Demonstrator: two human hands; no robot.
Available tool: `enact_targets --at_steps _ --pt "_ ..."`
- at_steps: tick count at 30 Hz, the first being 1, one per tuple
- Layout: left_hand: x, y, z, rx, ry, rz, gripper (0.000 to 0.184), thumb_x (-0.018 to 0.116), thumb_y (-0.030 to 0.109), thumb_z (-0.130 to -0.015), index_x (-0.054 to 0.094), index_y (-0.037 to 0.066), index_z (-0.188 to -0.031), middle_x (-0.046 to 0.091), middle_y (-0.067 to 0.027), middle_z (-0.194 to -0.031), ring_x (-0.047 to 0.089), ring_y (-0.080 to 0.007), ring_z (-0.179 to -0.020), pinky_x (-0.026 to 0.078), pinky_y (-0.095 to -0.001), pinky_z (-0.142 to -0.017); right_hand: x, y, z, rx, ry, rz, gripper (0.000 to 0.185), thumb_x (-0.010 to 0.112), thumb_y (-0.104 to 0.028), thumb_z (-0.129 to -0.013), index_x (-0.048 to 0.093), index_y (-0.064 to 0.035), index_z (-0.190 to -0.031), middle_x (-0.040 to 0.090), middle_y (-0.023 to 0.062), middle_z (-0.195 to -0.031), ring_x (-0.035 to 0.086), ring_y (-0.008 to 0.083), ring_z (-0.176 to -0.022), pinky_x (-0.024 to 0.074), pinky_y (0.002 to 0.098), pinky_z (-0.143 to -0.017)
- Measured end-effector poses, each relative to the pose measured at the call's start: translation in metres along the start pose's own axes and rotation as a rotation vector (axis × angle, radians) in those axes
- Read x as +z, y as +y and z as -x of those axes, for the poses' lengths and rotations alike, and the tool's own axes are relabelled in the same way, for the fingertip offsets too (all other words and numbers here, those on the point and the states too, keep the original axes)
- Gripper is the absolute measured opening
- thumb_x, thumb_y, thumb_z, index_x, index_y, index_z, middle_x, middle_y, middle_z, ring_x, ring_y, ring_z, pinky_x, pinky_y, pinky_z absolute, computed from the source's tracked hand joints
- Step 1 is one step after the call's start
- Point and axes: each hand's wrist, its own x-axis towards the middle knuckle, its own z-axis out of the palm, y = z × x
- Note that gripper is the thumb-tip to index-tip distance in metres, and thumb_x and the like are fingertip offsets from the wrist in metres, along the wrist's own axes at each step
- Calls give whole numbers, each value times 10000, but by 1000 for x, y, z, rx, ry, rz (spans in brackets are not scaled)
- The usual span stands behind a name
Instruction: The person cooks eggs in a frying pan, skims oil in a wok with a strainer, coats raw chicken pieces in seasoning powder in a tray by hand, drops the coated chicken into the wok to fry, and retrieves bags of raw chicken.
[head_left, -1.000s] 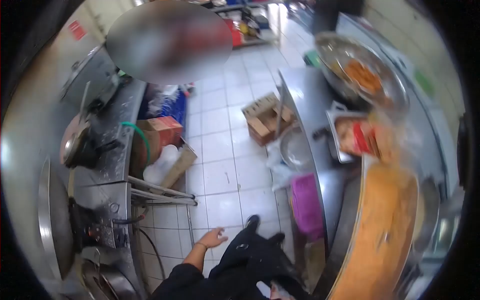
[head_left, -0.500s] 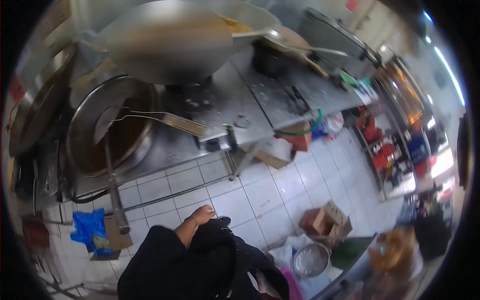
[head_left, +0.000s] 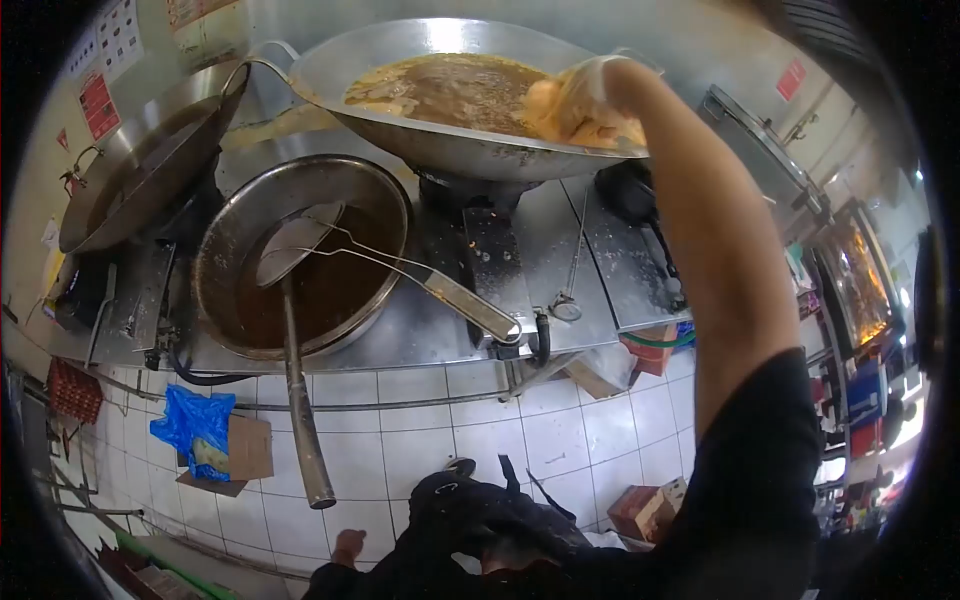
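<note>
My right hand (head_left: 608, 88) reaches over the right side of a big wok (head_left: 470, 138) filled with brown liquid. Something pale and translucent covers its blurred fingers. Yellow-orange, battered-looking food (head_left: 570, 112) lies just under and beside the fingers, at the inner wall. Whether the fingers grip any of it is hidden. Low down at my side, my left hand (head_left: 350, 545) hangs above the floor, its fingers curled with nothing visible in them. In front of me, a metal basin (head_left: 225, 235) of dark liquid holds a long-handled ladle (head_left: 300, 420) and a wire-framed strainer (head_left: 470, 305).
A second wok (head_left: 150, 165) leans at the left of the steel counter (head_left: 440, 350). The ladle's handle juts past the counter's front edge. On the tiled floor are a blue bag (head_left: 195, 420) and cardboard boxes (head_left: 250, 447). A lit display cabinet (head_left: 860, 280) stands at the right.
My view has swung and shifted, with the wok's contents now showing. My right arm has come in from the right and extends over the wok. My left hand appears lower and further left.
</note>
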Motion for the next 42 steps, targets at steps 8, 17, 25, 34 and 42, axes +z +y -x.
enact_targets --at_steps 8,17,25,34,42 --pt "6 26 -76 -543 15 744 370 561 333 -734 586 -1 -891 579 -193 -934 528 -324 -918 414 -353 -812 -24 -14 70 177 226 -161 255 571 -59 -683 591 -62 -937 585 53 -802 535 139 -673 440 265 -577" --pt "-103 144 -174 -103 -211 728 288 549 261 -756 559 -12 -848 561 -49 -705 497 -108 -614 411 -248 -560 90 -4 514 699 530 -502 321 593 -217 -717 566 -66 -999 582 112 -873 563 186 -740 460 291 -656" --pt "-105 477 -149 851 -652 359 420 546 131 -800 391 -21 -1159 546 -105 -937 520 -164 -848 406 -263 -769 155 -313 764 1822 171 -718 390 615 -317 -695 579 -60 -986 585 163 -904 567 229 -795 446 339 -706" --pt "-117 614 112 2317 -1281 -33 419 659 78 -668 484 10 -1042 545 -135 -966 522 -265 -896 401 -336 -796 366 -488 825 2109 -93 -611 724 676 -393 -610 388 -145 -1226 415 157 -1211 454 286 -1057 367 360 -895" --pt "-105 583 167 2550 -1545 193 451 739 168 -562 532 110 -958 515 -92 -1016 471 -298 -917 375 -400 -728 376 -426 795 1940 -69 -1213 676 674 -357 -609 428 -138 -1200 490 143 -1131 508 267 -979 417 358 -827"
